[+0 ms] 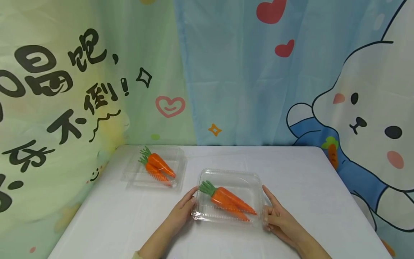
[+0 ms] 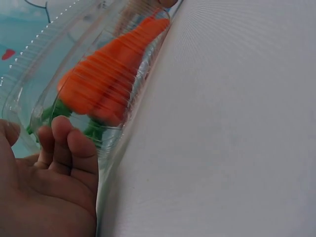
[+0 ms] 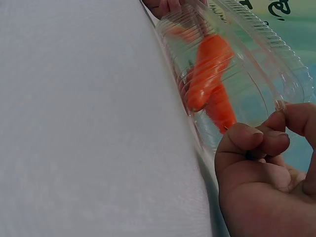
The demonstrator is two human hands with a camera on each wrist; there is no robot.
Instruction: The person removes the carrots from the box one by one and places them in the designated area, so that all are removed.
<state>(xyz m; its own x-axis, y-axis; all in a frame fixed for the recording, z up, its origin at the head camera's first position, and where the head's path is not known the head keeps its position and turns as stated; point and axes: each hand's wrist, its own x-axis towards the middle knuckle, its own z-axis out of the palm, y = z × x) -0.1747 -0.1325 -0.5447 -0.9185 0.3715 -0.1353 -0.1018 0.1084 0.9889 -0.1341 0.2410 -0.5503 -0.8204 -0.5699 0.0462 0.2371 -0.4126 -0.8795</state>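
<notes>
A clear plastic clamshell box (image 1: 238, 176) with toy carrots (image 1: 228, 201) inside it lies in front of me on the white table. My left hand (image 1: 182, 212) holds its left end, fingertips against the plastic; the left wrist view shows the palm and the bent fingertips of this hand (image 2: 59, 177). At the opposite end, my right hand (image 1: 284, 225) grips the box, its index finger stretched along the side. Several curled fingers of the right hand (image 3: 266, 168) meet the box's edge in the right wrist view. The box's lid appears closed over the carrots.
A second clear box (image 1: 179, 162) with orange toy carrots (image 1: 158, 167) sits at the table's far left. The white tabletop (image 1: 129, 223) reaches back to a printed curtain (image 1: 239, 72), with green and blue panels and a cartoon rabbit at right.
</notes>
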